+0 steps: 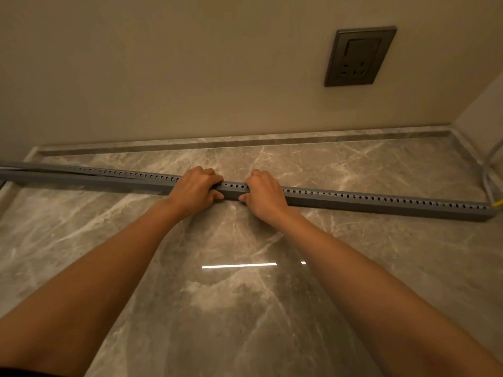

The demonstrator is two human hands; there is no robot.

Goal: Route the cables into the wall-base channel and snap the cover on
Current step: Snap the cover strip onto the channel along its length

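Observation:
A long grey slotted cable channel (381,204) lies across the marble floor, a short way out from the wall. My left hand (197,189) and my right hand (265,193) grip it side by side near its middle, fingers curled over the top and thumbs on the front face. At the far left the grey cover (35,168) sits slightly lifted, with a dark gap under it. Grey cables (490,183) and a yellow tip (497,204) come out at the channel's right end and run up along the right wall.
A dark grey wall socket (359,57) sits on the beige wall above right. A marble skirting (245,141) runs along the wall base. The room corner is at the far right. The glossy floor (245,295) reflects a light strip.

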